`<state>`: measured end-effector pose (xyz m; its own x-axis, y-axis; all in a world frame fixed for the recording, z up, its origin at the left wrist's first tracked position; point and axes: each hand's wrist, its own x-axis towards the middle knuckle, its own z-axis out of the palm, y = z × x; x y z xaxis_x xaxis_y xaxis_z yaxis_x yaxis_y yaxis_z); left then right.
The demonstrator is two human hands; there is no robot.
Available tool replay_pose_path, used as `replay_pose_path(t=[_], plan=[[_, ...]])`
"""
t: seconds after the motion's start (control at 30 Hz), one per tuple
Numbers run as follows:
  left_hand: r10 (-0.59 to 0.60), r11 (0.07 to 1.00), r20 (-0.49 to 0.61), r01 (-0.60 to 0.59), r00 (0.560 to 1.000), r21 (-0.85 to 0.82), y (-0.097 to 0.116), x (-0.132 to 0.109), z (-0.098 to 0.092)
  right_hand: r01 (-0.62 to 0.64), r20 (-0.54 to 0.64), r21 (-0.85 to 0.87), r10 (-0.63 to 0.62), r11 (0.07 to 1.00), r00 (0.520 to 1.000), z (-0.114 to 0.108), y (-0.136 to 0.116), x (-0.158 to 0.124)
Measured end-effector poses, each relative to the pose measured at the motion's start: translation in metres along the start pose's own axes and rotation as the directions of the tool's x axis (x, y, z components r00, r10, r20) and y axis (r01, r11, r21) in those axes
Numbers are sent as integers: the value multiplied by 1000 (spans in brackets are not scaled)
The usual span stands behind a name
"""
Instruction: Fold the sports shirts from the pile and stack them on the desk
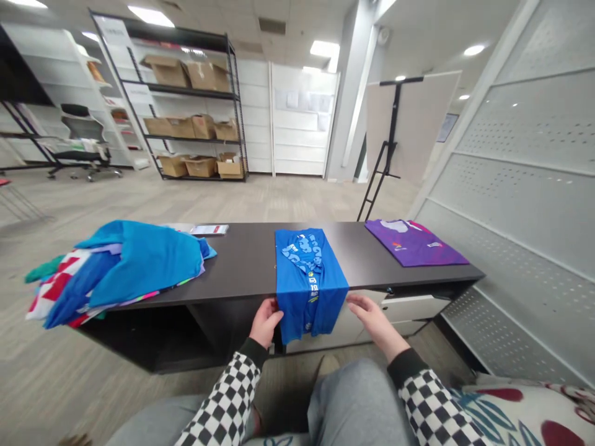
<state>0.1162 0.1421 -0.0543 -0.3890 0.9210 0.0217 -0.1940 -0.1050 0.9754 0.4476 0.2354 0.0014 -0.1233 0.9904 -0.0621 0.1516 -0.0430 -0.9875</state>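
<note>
A blue shirt, folded into a narrow strip, lies across the dark low table, and its lower end hangs over the near edge. My left hand pinches the hanging part at its left edge. My right hand is at the shirt's right edge with the fingers stretched out, touching or just beside the cloth. Both sleeves are black-and-white checked.
A heap of blue, red and white clothes fills the table's left end. A folded purple shirt lies at the right end. Papers rest near the far edge. Shelves with cardboard boxes and an easel stand behind.
</note>
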Motion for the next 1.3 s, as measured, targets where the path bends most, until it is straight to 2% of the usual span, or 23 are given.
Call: replay_pose_path(t=[0.1,0.2,0.33,0.43,0.5,0.63,0.8,1.07,1.2,1.3], plan=[[5,1000,54,-6,999,13,0,-4,2,91,-22,73,-90,993,996,7,-1,5],[30,999,36,-31,999,25,-2,-4,8,48,-10,128,-47,991,999,11,3,10],[75,996,1,-75,997,40,-5,-5,12,77,-4,74,-77,994,997,13,13,17],[53,999,40,-53,998,12,-7,-8,10,107,6,16,-107,994,994,12,14,17],[8,1000,82,-8,997,-3,-11,-9,8,95,61,7,-95,995,994,14,11,15],[-111,994,119,108,987,29,-29,-7,1,7,223,-15,-4,1000,975,19,9,12],[-211,971,130,193,969,142,-56,-7,-8,-103,357,-161,155,982,921,28,20,13],[-374,899,134,323,918,295,-89,-24,-17,-246,398,-423,422,872,815,24,38,27],[-433,852,91,374,897,367,-94,-44,-22,-281,421,-487,504,827,754,22,53,28],[-438,858,80,390,895,333,-90,-57,-19,-287,457,-442,489,850,743,24,55,21]])
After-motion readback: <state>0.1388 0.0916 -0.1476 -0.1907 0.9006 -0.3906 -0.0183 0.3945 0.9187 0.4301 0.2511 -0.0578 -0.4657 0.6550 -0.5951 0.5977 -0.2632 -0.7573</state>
